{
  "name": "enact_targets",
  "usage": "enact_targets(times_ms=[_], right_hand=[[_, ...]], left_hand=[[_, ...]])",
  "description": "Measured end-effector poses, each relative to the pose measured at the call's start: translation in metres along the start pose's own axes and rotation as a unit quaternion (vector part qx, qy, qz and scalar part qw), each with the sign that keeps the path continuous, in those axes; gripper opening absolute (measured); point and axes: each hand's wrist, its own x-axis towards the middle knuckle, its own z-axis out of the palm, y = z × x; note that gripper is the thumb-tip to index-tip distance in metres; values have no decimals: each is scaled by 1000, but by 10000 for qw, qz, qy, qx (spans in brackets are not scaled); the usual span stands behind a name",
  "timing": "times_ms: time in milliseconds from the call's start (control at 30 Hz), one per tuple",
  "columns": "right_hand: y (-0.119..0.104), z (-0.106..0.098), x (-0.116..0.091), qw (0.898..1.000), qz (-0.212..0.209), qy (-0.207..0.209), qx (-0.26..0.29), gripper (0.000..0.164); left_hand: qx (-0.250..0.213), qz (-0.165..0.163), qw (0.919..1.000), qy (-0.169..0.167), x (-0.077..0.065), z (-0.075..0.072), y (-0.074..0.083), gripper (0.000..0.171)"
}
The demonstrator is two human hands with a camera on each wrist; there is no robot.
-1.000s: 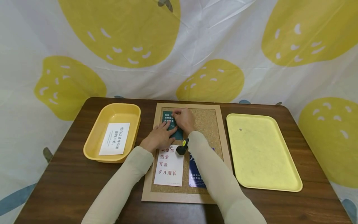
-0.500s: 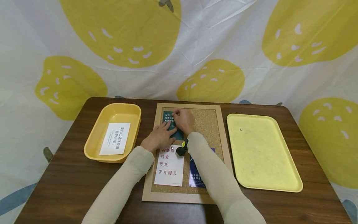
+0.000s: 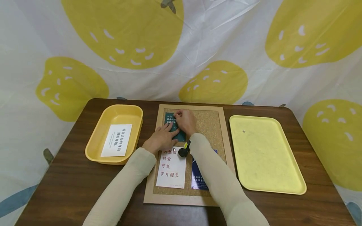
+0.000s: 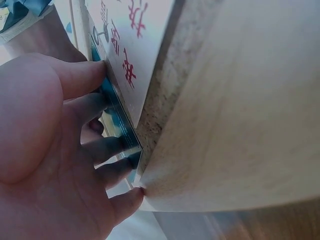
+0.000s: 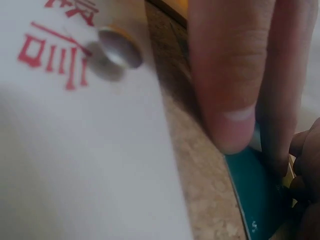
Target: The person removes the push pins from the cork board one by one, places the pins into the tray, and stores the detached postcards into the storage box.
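A green card (image 3: 180, 137) with white writing lies at the upper left of a framed cork board (image 3: 207, 125). My left hand (image 3: 159, 138) rests on it with fingers spread, the fingertips (image 4: 112, 145) along the card in the left wrist view. At the card's top edge my right hand (image 3: 186, 121) has thumb and forefinger pinched together on what looks like a thumbtack, mostly hidden by the fingers. Below, a white card (image 3: 170, 175) with red writing bears a silver thumbtack (image 5: 120, 47) at its top. A navy card (image 3: 199, 179) beside it is partly covered by my right sleeve.
To the left stands a yellow-orange basin (image 3: 93, 147) holding a white printed card (image 3: 116, 141). On the right is a flat yellow tray (image 3: 268, 157) with one small silver thumbtack (image 3: 244, 131) on it. A lemon-patterned cloth (image 3: 158, 81) hangs behind the table (image 3: 65, 188).
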Motion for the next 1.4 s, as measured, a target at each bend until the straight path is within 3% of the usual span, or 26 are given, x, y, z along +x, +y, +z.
enact_targets(times_ms=[233, 500, 633, 833, 1167, 1400], right_hand=[[1, -3, -1, 9997, -18, 53, 246, 20], [5, -9, 1, 9941, -59, -67, 1079, 18], [5, -14, 3, 9920, -133, -127, 1245, 17], [8, -26, 6, 9886, -421, 106, 1439, 16], [17, -54, 7, 9867, -724, -132, 1446, 19], [27, -75, 6, 9891, -872, 55, 1182, 22]], left_hand=[[-27, 22, 10000, -28, -1, -1, 1, 58], [15, 129, 9999, 49, -1, -1, 1, 59], [-10, 103, 9999, 21, 0, 0, 2, 60], [-28, 129, 9999, 79, 0, 0, 3, 61], [-217, 190, 9995, 139, -1, 1, 0, 61], [-267, 174, 9993, 168, -2, 2, -2, 61]])
